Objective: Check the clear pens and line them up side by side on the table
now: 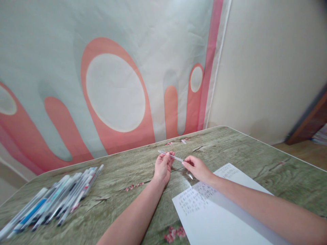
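Note:
My left hand [162, 166] and my right hand [198, 168] meet over the middle of the table, both pinched on a thin clear pen [170, 156]. The left fingers grip its far end, the right fingers its near end. A small pale piece [190, 176], perhaps a cap, pokes out below my right hand; I cannot tell what it is. My right forearm lies across a white sheet of paper [217, 217] with handwriting on its upper part.
Several pens [55, 200] with blue, teal and red accents lie in a row at the table's left. The table [114, 180] has a green wood-grain cover with small pink flowers. A pink and grey cloth [114, 85] hangs behind it. A plain wall stands at the right.

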`<state>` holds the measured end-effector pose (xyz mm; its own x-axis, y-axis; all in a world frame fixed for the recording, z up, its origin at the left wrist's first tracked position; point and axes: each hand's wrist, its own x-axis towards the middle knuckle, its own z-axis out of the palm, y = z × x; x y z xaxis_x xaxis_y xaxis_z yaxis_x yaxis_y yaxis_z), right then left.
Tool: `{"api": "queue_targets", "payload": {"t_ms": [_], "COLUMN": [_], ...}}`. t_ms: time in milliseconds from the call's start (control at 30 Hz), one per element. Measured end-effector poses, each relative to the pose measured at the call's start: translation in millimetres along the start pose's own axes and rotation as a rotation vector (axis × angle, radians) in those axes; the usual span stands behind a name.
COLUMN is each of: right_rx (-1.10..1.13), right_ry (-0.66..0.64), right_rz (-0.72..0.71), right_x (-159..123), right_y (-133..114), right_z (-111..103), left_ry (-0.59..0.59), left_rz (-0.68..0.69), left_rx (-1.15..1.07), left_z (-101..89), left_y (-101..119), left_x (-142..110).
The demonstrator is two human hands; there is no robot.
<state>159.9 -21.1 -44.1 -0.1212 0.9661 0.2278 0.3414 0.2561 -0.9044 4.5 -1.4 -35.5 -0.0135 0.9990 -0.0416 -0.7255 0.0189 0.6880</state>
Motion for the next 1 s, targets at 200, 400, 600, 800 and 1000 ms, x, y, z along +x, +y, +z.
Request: {"api": "queue_targets", "payload": {"t_ms": [200,400,600,800,1000], "right_rx": [0.045,0.076,0.033,0.024,-0.011], "right_ry": [0.026,-0.014,-0.010,-0.004,-0.014], "right_rz": [-0.001,0.049,0.020,-0.011,-0.041], "right_x": [-1,-2,-2,-2,-1], "right_y": [0,-8,-8,-3,0], "right_z": [1,-3,-4,-2,-2], "left_ry": [0.026,0.027,0.025,0.024,0.003], "left_rz": [0.005,0.005,0.006,0.003,0.004], "left_rx": [-0.007,-0.009,-0.003,0.005,0.015], "left_z": [0.7,0.3,0.6,0.7,-1.4], "left_y": [1,0,0,1,0], "left_x": [0,1,1,1,1]}}
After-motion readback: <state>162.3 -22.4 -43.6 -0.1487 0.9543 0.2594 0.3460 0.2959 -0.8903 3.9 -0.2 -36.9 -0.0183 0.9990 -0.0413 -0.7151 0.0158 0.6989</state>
